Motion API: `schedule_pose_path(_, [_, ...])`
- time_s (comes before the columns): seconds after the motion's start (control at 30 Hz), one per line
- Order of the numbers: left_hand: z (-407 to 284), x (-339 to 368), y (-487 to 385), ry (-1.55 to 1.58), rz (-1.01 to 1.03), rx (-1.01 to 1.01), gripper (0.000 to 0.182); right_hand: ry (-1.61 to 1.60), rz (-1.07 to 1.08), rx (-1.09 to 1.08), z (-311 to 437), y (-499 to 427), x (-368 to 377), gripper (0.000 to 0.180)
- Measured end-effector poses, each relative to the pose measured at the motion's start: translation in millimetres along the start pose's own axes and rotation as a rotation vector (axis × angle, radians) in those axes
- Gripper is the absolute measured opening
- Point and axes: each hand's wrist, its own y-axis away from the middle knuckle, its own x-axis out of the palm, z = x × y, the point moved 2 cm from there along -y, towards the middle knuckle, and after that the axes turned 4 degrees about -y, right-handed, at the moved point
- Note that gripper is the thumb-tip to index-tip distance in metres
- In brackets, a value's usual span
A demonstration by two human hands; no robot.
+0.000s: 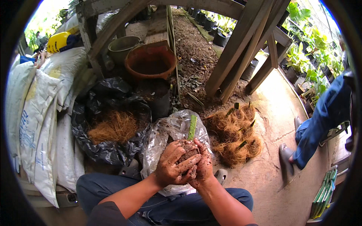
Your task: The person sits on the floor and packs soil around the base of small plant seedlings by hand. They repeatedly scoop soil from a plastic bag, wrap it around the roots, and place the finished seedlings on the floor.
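Between both muddy hands is a ball of soil [188, 154] with a green leaf cutting [192, 127] standing upright from its top. My left hand [173, 165] wraps its fingers around the front and left of the ball. My right hand [204, 166] cups it from the right. Beneath them lies a clear plastic bag [158, 138], its contents mostly hidden. Left of it, a black plastic bag [82, 124] holds loose brown coconut fiber [114, 128]. At the right, several fiber-wrapped balls [234, 132] with short dark green cuttings sit grouped on the floor.
Stacked white sacks [42, 118] stand at the left. An orange-brown basin [151, 63], a grey bucket [123, 45] and a black pot [159, 99] stand ahead, near wooden supports [240, 48]. A person in blue trousers [319, 121] stands at the right, near potted plants [299, 59].
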Motion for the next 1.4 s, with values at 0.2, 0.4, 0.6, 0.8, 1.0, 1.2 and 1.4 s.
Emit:
schedule_pose_path(0.2, [-0.7,-2.1,4.7,0.037,-0.057,-0.004,0.029,0.043,0.006,0.001,0.7,5.2,6.9,0.034])
schedule_pose_path(0.4, [6.2,-3.0,8.0,0.020,-0.048,-0.032,0.031,0.070,-0.039,-0.037,-0.2,-3.7,8.3,0.035])
schedule_pose_path(0.6, [4.3,-4.7,6.6,-0.032,-0.071,-0.039,0.033,-0.048,0.109,0.011,-1.8,-9.2,2.4,0.031])
schedule_pose_path(0.8, [5.5,-3.6,6.8,-0.106,-0.016,-0.017,0.044,-0.063,0.205,0.028,-6.4,-15.0,-11.1,0.032])
schedule_pose_path(1.0, [4.9,2.2,10.2,-0.090,0.034,-0.015,0.040,0.021,0.108,-0.092,-5.7,-26.7,-27.5,0.029])
schedule_pose_path(1.2, [3.7,-2.1,6.5,-0.082,0.012,0.004,0.034,-0.141,0.274,0.099,1.6,-20.7,-17.7,0.036])
schedule_pose_path(1.4, [8.3,1.6,6.9,-0.071,0.005,-0.030,0.034,0.002,0.031,-0.058,1.4,-30.7,-26.0,0.036])
